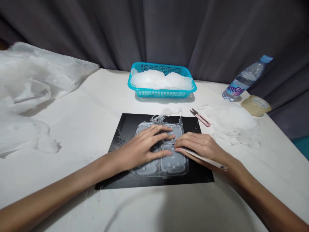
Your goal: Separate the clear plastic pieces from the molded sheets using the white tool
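Note:
A translucent moulded sheet with several rounded rectangular panels lies on a black mat. My left hand rests flat across the sheet, its fingers spread and pointing right. My right hand is closed around a slim, flat, pale-handled tool that looks like a craft knife. Its tip is at the seam between the right-hand panels, hidden by my fingers. Ragged strips of clear trim stick out from the sheet's far edge.
Pink-handled thread snips lie beyond the mat's right corner, beside a heap of whitish scraps. Behind stand a turquoise basket of white translucent pieces, a water bottle and a tape roll. Plastic bags spread at left.

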`<state>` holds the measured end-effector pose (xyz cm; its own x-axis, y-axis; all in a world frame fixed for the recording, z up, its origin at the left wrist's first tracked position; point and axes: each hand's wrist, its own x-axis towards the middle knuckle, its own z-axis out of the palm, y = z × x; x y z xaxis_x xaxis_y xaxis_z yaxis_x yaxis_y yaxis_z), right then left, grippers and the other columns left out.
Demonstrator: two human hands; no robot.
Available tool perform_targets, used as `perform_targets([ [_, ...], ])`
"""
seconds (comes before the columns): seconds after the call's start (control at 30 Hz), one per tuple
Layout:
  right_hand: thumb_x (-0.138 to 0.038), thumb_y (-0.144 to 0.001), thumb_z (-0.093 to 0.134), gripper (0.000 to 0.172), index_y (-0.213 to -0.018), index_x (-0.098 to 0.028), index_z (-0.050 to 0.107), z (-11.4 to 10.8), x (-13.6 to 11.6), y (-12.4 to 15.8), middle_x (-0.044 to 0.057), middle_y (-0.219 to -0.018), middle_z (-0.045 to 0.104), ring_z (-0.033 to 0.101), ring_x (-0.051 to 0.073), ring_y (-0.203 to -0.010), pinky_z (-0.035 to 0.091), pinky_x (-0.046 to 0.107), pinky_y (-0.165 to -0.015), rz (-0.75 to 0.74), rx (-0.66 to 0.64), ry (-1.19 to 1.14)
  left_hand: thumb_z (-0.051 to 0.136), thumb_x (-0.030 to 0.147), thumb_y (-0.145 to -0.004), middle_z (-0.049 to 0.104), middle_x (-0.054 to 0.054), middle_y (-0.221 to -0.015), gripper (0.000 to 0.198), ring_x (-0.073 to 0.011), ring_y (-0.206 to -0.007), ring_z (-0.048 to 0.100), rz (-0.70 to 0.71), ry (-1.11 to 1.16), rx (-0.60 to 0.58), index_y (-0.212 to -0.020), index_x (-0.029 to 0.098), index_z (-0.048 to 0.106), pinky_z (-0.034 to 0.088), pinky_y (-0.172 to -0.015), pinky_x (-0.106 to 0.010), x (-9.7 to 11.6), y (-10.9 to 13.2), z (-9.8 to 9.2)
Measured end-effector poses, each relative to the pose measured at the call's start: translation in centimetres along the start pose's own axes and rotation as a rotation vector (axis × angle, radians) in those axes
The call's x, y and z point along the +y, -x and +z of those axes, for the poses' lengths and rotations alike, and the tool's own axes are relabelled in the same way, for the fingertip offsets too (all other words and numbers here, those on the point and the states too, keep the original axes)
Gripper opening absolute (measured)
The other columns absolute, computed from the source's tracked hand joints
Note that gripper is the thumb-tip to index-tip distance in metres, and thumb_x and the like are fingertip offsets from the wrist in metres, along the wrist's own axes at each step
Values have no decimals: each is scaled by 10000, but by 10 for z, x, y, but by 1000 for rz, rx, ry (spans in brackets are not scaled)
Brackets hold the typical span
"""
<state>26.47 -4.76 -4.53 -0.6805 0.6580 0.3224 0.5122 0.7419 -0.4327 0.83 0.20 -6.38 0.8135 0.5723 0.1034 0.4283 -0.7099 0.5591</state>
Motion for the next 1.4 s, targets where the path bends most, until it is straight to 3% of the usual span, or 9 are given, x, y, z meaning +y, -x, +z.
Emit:
perform_targets([
  [0.23,-223,-1057,519,233,-1234,-145,648,14,-1,1,124,-1170,731,708,253,-1068,602,390,-895,-46,34,303,568,498,-1029,540,-45,-1503,402,-257,-1392,492,-39,-31,69,-1384,309,577,400,-1146,-419,2,0,9],
  [0.5,-128,-1036,516,280,-1289,-126,637,16,11,1,144,-1151,737,711,257,-1055,617,375,-863,-163,126,466,595,626,-962,438,-130,-1565,641,-327,-1467,402,-161,46,64,-1447,232,454,391,-1173,-487,3,-5,7],
  [0.7,-175,-1060,459,228,-1204,-176,637,-3,45,-13,128,-1117,682,677,248,-1051,576,434,-921,283,543,257,565,638,-972,261,-141,-1690,920,-336,-1554,269,-173,52,42,-1657,257,85,306,-1238,-516,-2,-3,10],
  [0.83,-234,-1056,504,184,-1166,-233,651,-13,32,-11,74,-1112,664,655,217,-1040,552,389,-904,376,508,19,641,633,-929,195,-124,-1713,1042,-348,-1561,228,-147,72,76,-1663,318,-28,280,-1243,-534,-6,-2,9],
  [0.97,-263,-1046,548,228,-1243,-268,662,-11,2,-8,59,-1163,657,627,212,-1115,504,397,-1004,289,308,-158,745,559,-886,427,-102,-1573,1031,-304,-1434,393,-97,181,204,-1654,362,87,373,-1176,-483,-3,-10,1],
  [1.03,-290,-1040,560,275,-1298,-294,656,-11,-6,-8,56,-1168,630,618,214,-1114,498,406,-1017,296,303,-221,691,466,-960,614,-67,-1326,714,-260,-1254,525,-83,228,231,-1577,342,354,446,-1073,-422,0,-16,-3],
  [1.13,-291,-1043,521,337,-1360,-311,632,-16,-7,-6,72,-1202,561,586,235,-1144,495,441,-1031,360,413,-212,594,392,-1026,655,-29,-980,223,-218,-991,588,-78,276,216,-1139,237,707,470,-918,-356,2,-23,-9],
  [1.27,-201,-1035,455,338,-1261,-298,686,-18,1,-3,94,-1218,521,536,277,-1220,468,515,-1075,360,623,-20,581,444,-1022,617,-24,-961,285,-190,-895,586,-148,394,242,-976,184,689,460,-835,-314,2,-24,-12],
  [1.4,-93,-1031,398,356,-1200,-293,639,3,-3,-4,88,-1213,573,572,254,-1186,504,492,-1026,275,631,58,585,474,-1010,553,6,-864,336,-155,-778,540,-226,485,259,-860,176,624,438,-701,-254,2,-24,-11],
])
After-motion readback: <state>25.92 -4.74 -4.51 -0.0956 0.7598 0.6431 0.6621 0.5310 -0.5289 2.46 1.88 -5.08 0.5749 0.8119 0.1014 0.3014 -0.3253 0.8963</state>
